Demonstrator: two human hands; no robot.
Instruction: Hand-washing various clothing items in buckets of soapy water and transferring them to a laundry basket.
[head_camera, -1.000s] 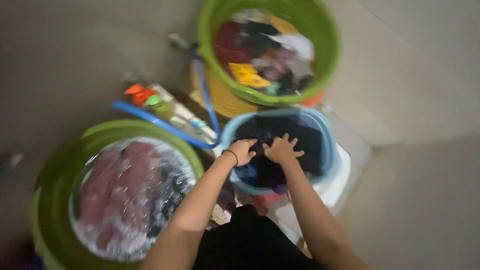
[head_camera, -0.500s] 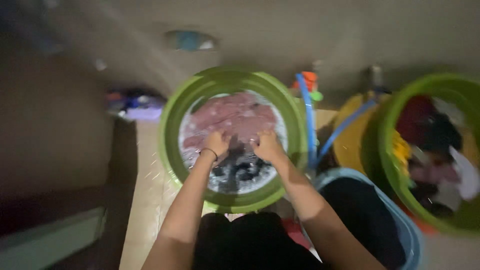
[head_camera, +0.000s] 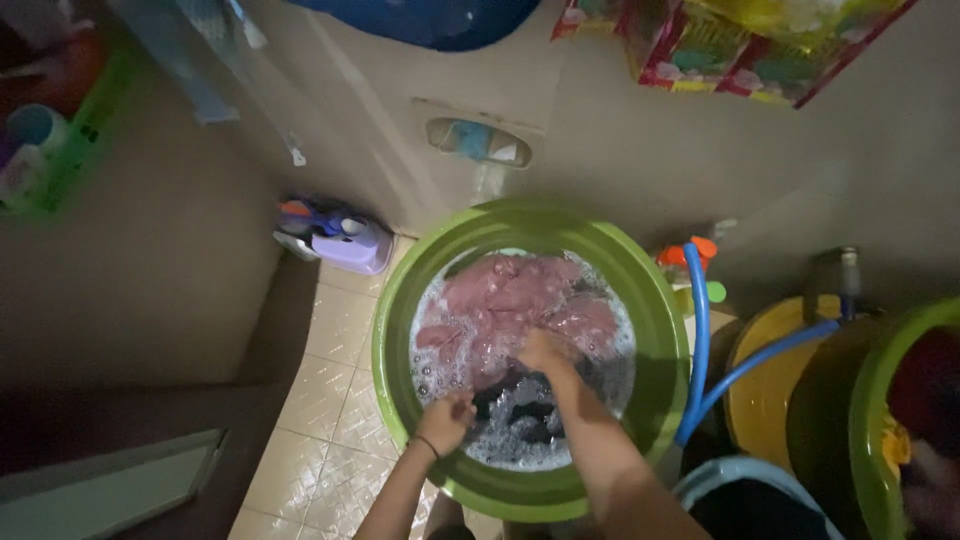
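A big green basin on the tiled floor holds soapy water, a pink cloth and a dark garment. Both my hands are down in the suds. My left hand, with a thin black band at the wrist, is curled at the near left of the water beside the dark garment. My right hand presses into the laundry at the middle, where pink cloth and dark garment meet. Foam hides the fingertips of both hands.
A blue hose curves past the basin's right rim toward a yellow bucket. At the right edge stand a second green basin with clothes and a light blue tub. A purple bottle sits by the wall.
My hands left the dark clothes in the light blue tub and went to the green basin on the left, then sank deeper into the suds. The view swung left and up.
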